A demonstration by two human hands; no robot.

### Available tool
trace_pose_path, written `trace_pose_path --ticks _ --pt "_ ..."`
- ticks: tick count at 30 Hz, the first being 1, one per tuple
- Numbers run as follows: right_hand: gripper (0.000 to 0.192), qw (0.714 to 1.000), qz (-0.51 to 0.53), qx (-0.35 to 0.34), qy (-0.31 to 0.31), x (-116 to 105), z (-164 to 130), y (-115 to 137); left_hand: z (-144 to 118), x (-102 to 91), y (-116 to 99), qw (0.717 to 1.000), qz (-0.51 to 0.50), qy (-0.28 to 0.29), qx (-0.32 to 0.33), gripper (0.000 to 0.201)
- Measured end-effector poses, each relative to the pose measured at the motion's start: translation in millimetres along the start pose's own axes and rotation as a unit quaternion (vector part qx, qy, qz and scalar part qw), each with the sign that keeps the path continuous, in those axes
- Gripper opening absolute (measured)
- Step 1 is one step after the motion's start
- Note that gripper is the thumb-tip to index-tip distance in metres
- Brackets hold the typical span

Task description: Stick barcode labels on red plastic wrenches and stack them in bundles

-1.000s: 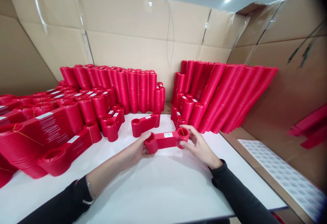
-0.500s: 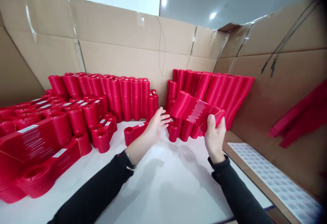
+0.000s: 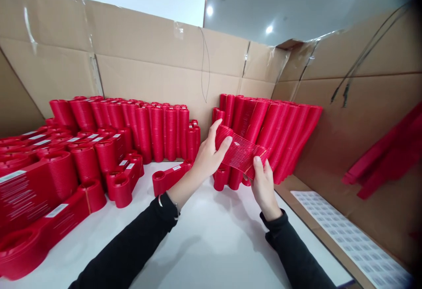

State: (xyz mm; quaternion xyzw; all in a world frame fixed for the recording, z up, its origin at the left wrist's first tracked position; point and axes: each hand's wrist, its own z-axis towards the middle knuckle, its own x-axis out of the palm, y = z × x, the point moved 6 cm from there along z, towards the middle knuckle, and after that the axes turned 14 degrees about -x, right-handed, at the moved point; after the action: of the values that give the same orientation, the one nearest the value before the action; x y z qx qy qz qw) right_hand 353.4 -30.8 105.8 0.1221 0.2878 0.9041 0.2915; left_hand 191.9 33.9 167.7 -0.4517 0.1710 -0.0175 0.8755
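Observation:
Between my two hands, above the white table, is a banded stack of red card sleeves (image 3: 242, 151) with rounded ends and fine pale print lines on its side. My left hand (image 3: 211, 150) grips its left end, thumb in front and fingers behind. My right hand (image 3: 263, 181) holds the lower right end, with the thumb on the near face. Directly behind stand tall red stacks (image 3: 280, 126) of the same kind, leaning to the right. A short red stack with a white label (image 3: 169, 177) lies left of my left wrist.
Many more red stacks (image 3: 158, 130) fill the left side of the white table (image 3: 211, 245). Cardboard walls (image 3: 148, 73) enclose the back and right. A sheet of printed labels (image 3: 346, 232) lies at the right edge. Red strips (image 3: 382, 152) and dark cords (image 3: 365, 56) hang at the right wall.
My left hand has moved up and right and closed on the stack's left end. The stack has turned in my right hand and shifted slightly left and down.

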Motion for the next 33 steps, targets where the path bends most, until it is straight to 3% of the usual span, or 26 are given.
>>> trace_pose_path --ticks 4,6,8,13,16,22,28,33 --pt "0.047 0.997 0.045 0.054 0.010 -3 -3 -9 12 12.5 -8 0.998 0.026 0.044 0.039 0.044" --pt "0.047 0.993 0.082 0.089 0.005 -5 -6 -13 27 13.4 -7 0.998 0.025 0.040 0.046 0.037" --pt "0.044 0.988 0.106 0.114 -0.017 -8 -10 -17 52 3.1 0 0.999 0.022 -0.012 0.046 0.034" --pt "0.035 0.984 0.129 0.121 -0.021 -5 -18 -15 133 -47.8 34 0.967 0.052 -0.248 -0.002 0.038" --pt "0.031 0.985 0.130 0.115 -0.005 0 -21 -11 168 -56.9 47 0.942 0.100 -0.321 -0.021 0.040" --pt "0.028 0.983 0.141 0.118 0.020 5 -25 -13 205 -31.7 47 0.931 0.112 -0.348 -0.005 0.049" --pt "0.025 0.982 0.141 0.120 0.020 3 -23 -11 229 -12.6 42 0.934 0.113 -0.338 -0.005 0.050" --pt "0.023 0.983 0.142 0.117 0.023 3 -22 -8 242 18.2 40 0.938 0.149 -0.314 -0.010 0.051"
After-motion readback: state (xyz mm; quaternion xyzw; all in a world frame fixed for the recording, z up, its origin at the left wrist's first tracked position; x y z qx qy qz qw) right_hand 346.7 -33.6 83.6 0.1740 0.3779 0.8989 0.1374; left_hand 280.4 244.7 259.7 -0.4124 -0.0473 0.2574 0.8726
